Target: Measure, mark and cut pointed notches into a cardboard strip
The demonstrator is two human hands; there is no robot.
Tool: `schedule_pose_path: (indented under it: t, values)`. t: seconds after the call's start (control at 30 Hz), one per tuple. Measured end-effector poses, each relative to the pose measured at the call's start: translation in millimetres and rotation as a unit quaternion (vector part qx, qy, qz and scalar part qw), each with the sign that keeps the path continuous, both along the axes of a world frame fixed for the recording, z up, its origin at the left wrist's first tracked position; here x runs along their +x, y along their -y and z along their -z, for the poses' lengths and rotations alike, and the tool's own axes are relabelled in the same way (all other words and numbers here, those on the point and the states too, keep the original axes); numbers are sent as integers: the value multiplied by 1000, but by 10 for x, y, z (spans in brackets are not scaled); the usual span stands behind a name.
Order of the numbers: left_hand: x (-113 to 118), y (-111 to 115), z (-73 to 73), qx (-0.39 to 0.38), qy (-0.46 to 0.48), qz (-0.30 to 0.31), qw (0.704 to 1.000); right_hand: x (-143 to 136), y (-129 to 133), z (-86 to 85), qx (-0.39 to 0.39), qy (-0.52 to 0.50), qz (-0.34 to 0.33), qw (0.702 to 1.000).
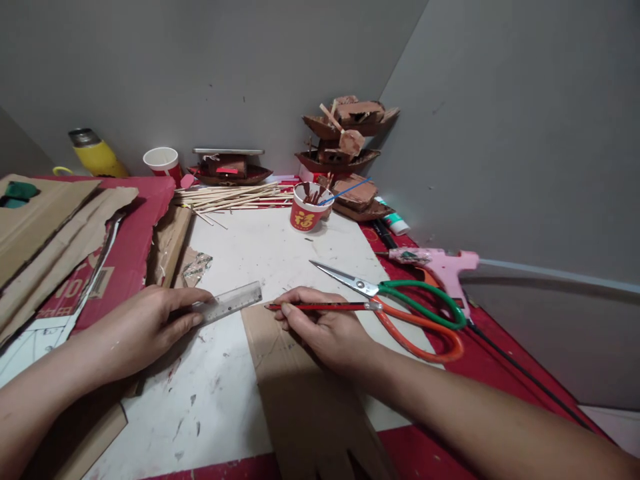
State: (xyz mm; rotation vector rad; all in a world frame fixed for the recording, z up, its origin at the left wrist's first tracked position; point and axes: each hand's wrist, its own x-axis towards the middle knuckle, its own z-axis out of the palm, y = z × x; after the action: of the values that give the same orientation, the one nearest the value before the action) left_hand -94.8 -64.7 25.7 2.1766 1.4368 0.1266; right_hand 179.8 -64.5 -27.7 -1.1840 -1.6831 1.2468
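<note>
My left hand (170, 320) pinches one end of a short clear ruler (233, 300), whose far end reaches near the top edge of a brown cardboard strip (295, 393). Held between the fingers of my right hand (325, 327) is a red and black pencil (330, 306), its tip pointing left over the top of the strip. That hand rests on the cardboard. Just right of it lie big scissors (370, 287) with one green and one orange handle, blades apart.
A paper cup (306, 219) with brown-stained sticks stands behind my hands, beside thin wooden sticks (235, 198). Brown model boats (345, 160) are stacked at the back. A pink glue gun (440, 263) lies right; cardboard sheets (45, 233) pile up left. A yellow bottle (100, 157) leans behind.
</note>
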Motion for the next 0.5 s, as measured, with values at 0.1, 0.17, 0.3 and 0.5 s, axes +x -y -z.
schedule_pose_path:
  t: [0.1,0.17,0.3,0.5]
  values:
    - [1,1,9,4,0,-1,1000,-2,-9,-6,-22,-11,-2,1000]
    - [6,2,8,11,3,1,1000,-3,-7,-31,-45,-18,-3,999]
    - [5,12,-12,29,16,4,999,36,12,-186,-108,-83,31,990]
    - [121,147,-76,71,68,3,995,296,91,-533,-95,-133,101,981]
